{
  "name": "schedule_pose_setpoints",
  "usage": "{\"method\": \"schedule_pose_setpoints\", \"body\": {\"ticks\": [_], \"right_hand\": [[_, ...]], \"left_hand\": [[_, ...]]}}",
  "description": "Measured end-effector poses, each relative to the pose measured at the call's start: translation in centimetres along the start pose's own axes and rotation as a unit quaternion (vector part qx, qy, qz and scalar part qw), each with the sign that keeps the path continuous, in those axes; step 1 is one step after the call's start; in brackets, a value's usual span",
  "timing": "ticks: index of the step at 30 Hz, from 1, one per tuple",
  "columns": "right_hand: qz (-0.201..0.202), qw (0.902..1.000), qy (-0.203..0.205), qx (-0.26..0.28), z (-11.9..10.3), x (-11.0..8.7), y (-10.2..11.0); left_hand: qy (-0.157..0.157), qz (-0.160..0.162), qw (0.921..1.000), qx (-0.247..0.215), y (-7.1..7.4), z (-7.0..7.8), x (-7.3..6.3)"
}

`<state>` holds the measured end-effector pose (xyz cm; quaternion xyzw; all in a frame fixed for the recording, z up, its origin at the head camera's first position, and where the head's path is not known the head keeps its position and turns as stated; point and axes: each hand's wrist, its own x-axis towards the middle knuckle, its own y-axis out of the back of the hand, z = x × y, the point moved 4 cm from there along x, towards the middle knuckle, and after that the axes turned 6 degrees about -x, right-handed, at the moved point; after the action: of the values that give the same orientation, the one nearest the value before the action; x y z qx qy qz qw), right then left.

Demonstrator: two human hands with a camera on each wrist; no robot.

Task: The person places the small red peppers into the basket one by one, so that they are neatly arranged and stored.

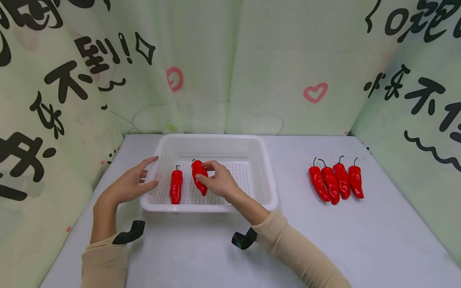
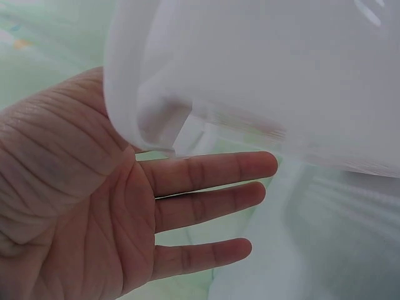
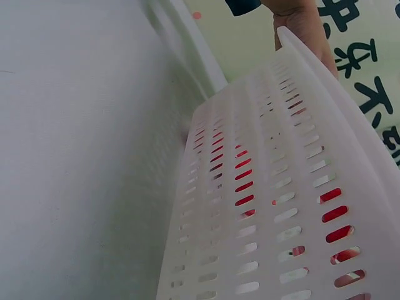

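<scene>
A white perforated plastic basket [image 1: 212, 140] stands toward the back of the table. Inside it, one red chili pepper [image 1: 176, 187] lies on the left, its dark stem pointing to the back. My right hand [image 1: 219, 182] reaches over the front rim and pinches a second red chili pepper [image 1: 198, 172] between thumb and fingers, just right of the first. At the basket's left wall is my left hand [image 1: 131, 182], fingers extended and spread; the left wrist view shows its palm [image 2: 81, 219] beside the basket corner. Only slivers of red show through the slots in the right wrist view.
Several red chili peppers [image 1: 336, 180] lie side by side on the white table [image 1: 299, 240], right of the basket. Printed pale green curtains [image 1: 281, 72] enclose the table at the back and sides. Each wrist carries a black camera mount [image 1: 245, 239].
</scene>
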<state>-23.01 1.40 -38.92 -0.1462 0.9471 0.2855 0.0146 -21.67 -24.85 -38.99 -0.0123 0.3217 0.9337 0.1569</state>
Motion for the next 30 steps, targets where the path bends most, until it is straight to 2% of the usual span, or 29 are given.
{"method": "schedule_pose_setpoints", "body": {"ticks": [7, 15, 19, 30], "right_hand": [[-0.001, 0.9998, 0.01, -0.017, -0.21, 0.17, -0.2], [-0.007, 0.9995, 0.005, -0.029, -0.3, 0.37, -0.45], [-0.018, 0.9988, 0.015, -0.043, -0.33, 0.38, -0.69], [-0.022, 0.9982, 0.026, -0.049, -0.26, 0.11, -0.63]], "left_hand": [[0.007, 0.004, 1.0, 0.003, 0.1, -0.14, -0.03], [-0.001, 0.002, 1.0, 0.001, 0.16, -0.04, 0.0], [-0.003, 0.001, 1.0, -0.002, 0.12, -0.02, 0.06], [0.002, -0.001, 1.0, 0.005, -0.01, -0.26, 0.15]]}}
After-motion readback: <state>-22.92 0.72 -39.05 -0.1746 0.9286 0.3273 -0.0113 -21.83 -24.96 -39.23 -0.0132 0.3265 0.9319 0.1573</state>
